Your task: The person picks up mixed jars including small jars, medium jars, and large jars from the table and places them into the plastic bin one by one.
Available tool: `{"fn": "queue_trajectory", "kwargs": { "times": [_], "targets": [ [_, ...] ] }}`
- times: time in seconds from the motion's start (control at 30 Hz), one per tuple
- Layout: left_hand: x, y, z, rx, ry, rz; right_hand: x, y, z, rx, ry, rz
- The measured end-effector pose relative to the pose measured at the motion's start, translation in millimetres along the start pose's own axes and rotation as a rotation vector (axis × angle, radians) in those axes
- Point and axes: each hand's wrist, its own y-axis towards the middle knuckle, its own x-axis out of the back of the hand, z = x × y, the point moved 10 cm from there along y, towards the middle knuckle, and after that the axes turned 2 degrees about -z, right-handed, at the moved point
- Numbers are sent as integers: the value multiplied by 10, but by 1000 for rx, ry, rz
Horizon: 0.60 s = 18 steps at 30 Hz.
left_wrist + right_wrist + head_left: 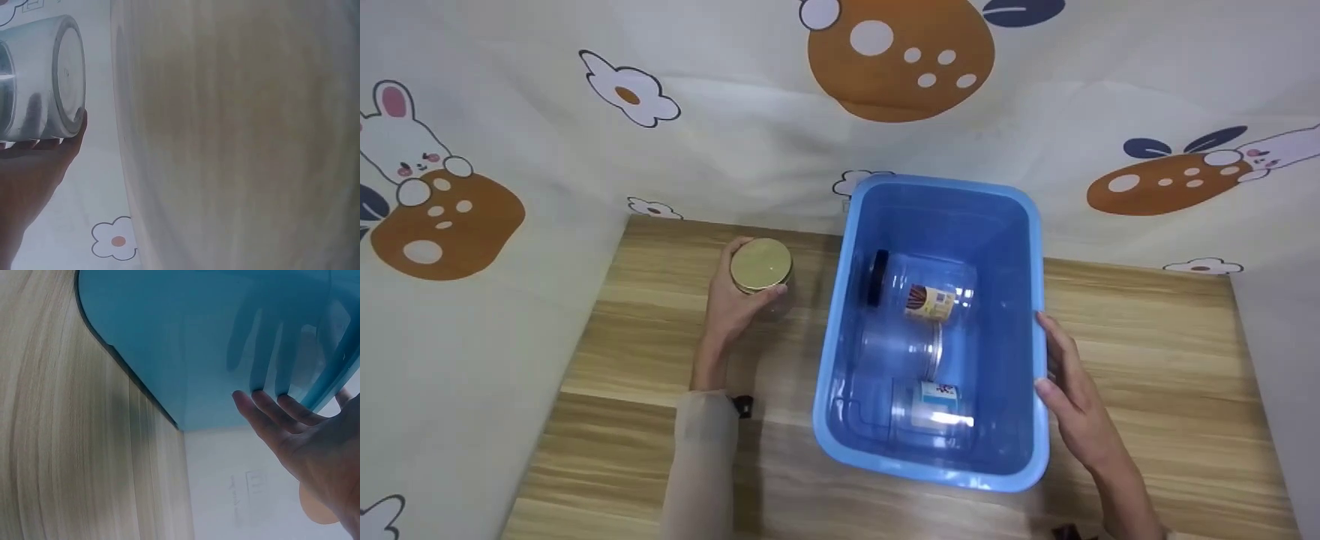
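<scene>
My left hand grips a clear jar with a gold lid, left of a blue plastic bin. In the left wrist view, the jar is held off the table, its round base exposed. Inside the bin lie a clear jar with a black lid and a yellow label, a clear jar with a pale rim and a clear jar with a blue-and-white label. At the bin's right side, my right hand holds the rim, thumb on top, fingertips against the outer wall.
The bin stands on a wood-grain table. Behind the table and along its sides hangs a pale covering printed with rabbits, orange fruit and flowers. The bin's far end is close to this covering.
</scene>
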Motion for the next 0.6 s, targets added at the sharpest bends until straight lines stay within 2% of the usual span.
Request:
{"fn": "queue_trajectory", "kwargs": {
  "times": [0.13, 0.3, 0.37, 0.53, 0.6],
  "targets": [
    [-26, -16, 13, 15, -8, 10, 19, -4, -4, -11, 5, 2],
    [6, 17, 202, 29, -63, -14, 30, -13, -47, -45, -34, -1],
    [7, 19, 183, 31, -82, -14, 28, -8, -41, -39, -39, 1],
    [-23, 36, 152, 60, -52, 14, 17, 4, -18, -33, -24, 1],
    [-20, 58, 228, 66, -39, 15, 13, 7, -30, -44, -22, 3]
  ]
}}
